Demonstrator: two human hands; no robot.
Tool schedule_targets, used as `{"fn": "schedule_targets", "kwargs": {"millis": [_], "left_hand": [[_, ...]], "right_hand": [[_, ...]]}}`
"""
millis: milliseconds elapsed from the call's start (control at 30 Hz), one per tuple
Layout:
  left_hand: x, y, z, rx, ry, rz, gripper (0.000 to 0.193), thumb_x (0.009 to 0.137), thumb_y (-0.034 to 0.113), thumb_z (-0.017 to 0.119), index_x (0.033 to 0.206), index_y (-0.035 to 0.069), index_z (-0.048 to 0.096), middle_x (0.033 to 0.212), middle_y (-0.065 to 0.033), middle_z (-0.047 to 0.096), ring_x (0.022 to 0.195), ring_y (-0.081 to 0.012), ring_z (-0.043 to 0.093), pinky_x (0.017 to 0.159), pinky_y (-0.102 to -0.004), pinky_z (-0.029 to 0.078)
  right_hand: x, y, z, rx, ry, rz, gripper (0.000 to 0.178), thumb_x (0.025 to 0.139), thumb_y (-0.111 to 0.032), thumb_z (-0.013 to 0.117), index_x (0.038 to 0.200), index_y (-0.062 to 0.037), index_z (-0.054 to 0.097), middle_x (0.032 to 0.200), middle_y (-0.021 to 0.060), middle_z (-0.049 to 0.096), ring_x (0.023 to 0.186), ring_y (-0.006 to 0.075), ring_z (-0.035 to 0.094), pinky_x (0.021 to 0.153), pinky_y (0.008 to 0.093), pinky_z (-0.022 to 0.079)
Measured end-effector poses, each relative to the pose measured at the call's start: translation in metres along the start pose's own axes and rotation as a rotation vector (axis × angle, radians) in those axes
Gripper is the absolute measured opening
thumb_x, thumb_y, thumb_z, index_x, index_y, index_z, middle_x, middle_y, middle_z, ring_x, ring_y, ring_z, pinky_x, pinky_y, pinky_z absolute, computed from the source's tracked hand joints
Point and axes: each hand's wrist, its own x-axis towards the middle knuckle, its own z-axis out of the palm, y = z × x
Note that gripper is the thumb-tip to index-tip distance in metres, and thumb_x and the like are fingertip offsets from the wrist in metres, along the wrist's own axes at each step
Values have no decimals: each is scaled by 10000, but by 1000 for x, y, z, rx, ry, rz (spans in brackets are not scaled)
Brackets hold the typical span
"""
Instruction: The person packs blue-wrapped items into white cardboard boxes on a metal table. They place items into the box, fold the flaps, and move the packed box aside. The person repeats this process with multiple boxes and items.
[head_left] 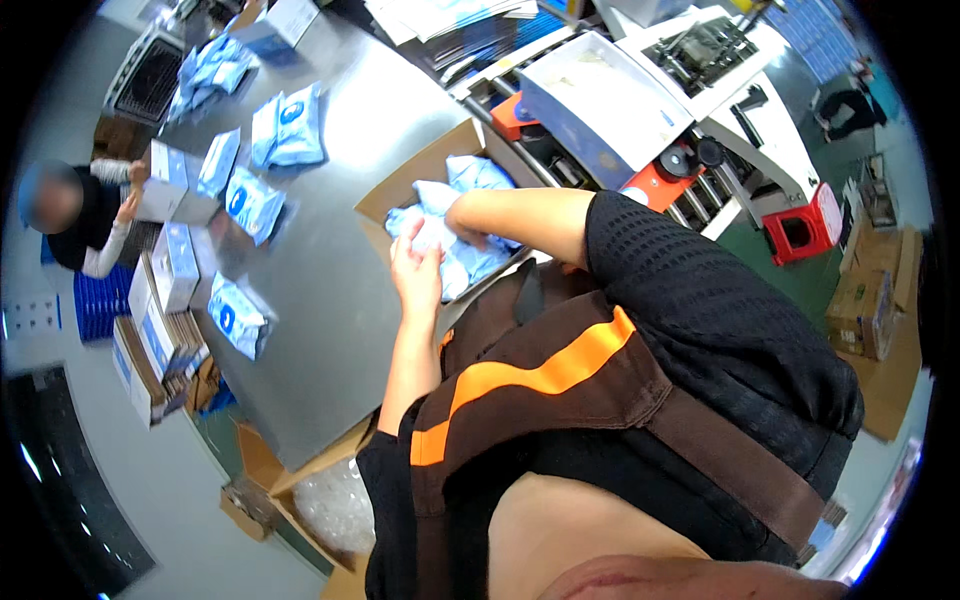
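An open cardboard box (372, 200) stands at the near edge of the metal table, with several light-blue soft packets (478, 172) inside. My right hand (466, 222) reaches down into the box among the packets; its fingertips are partly hidden there, so their grip does not show. At the box's left side, my left hand (416, 262) is raised with its fingers apart and slightly bent. It is beside a pale, shiny part of a packet (432, 236), and I see nothing clearly held in it.
Several blue-and-white packets (254, 205) lie on the metal table (330, 350). Across it, a person (95, 215) handles a white-and-blue carton (165, 180). A roller conveyor machine (660, 185) carries a pale plastic bin (605, 100). Below the table, a carton holds clear plastic wrap (340, 508).
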Motion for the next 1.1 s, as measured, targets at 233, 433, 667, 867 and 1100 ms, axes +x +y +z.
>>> {"fn": "schedule_targets", "kwargs": {"millis": [233,433,667,867,1100], "left_hand": [[-19,-5,8,-10,138,20,460,849,-71,639,1295,-12,540,1292,-111,497,853,-125,635,750,-256,574],[-5,-4,9,139,63,-9,401,862,-43,620,1256,25,593,1234,-91,537,820,-116,632,737,-256,579],[22,28,9,213,-3,-59,432,852,-23,634,1277,39,589,1182,-115,607,815,-120,643,718,-271,576],[33,29,7,140,-35,-78,482,851,-31,625,1322,32,547,1190,-136,618,814,-129,653,715,-285,584],[57,13,-5,363,-25,-69,493,864,-61,594,1344,-5,504,1103,-142,612,833,-154,656,673,-263,580]], "right_hand": [[-242,67,2,385,1064,217,378,842,-207,678,1201,-94,640,1031,109,705,958,245,669,869,388,509],[-259,253,116,180,983,910,249,765,-265,726,910,-65,702,923,152,704,878,336,674,771,436,530],[-294,239,126,595,1255,647,214,779,-263,734,853,-63,718,793,120,708,713,219,681,669,355,518],[-317,241,130,728,1108,568,280,736,-197,762,964,-40,725,745,107,705,682,176,691,695,336,546],[-299,192,73,807,1385,53,202,904,-213,626,1030,-60,666,871,51,670,781,147,635,708,295,522]]}}
